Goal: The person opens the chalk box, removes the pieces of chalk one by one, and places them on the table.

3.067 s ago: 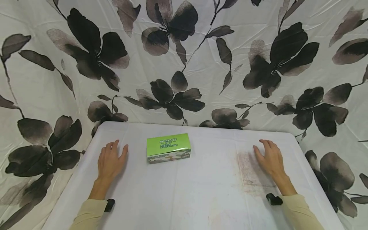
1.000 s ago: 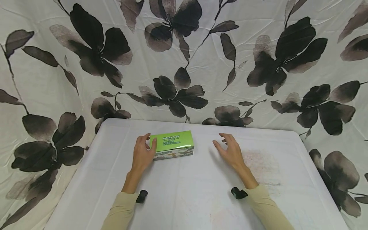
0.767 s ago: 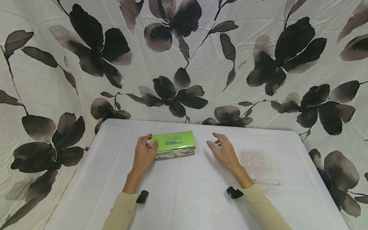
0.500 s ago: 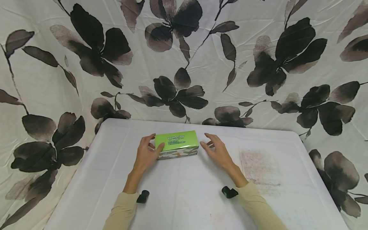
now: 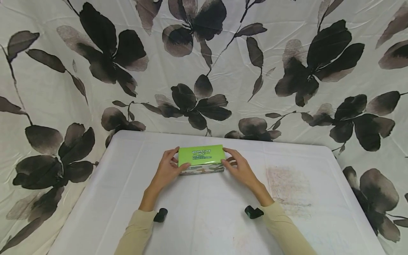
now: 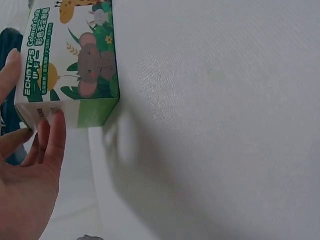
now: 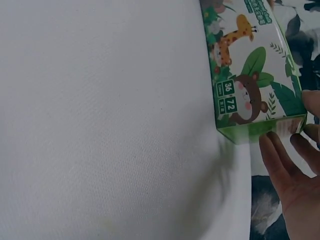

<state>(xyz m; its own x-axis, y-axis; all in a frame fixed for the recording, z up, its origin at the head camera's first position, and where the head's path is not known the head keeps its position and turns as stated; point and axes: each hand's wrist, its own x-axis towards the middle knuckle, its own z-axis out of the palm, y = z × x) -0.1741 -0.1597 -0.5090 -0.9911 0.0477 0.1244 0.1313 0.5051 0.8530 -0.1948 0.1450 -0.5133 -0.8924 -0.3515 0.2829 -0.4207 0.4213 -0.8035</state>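
A box of colored chalk (image 5: 201, 154) with a bright green top is between my two hands near the far side of the table. My left hand (image 5: 166, 170) grips its left end, thumb at the front top edge and fingers against the end face. At the other end, my right hand (image 5: 239, 170) holds on with thumb near the front corner and index finger at the back corner. The left wrist view shows the printed elephant side of the chalk box (image 6: 75, 60); a bear and giraffe side of the chalk box (image 7: 245, 75) faces the right wrist camera.
A white cloth covers the table (image 5: 204, 212), with a reddish-brown stain (image 5: 288, 184) to the right. Behind the far table edge hangs a floral curtain (image 5: 242, 81). Black wrist cameras (image 5: 160, 215) are strapped at both sleeves.
Both hands came inward from the table's sides. The left hand reached the chalk box first, and the box moved right with it; the right hand then closed on the right end.
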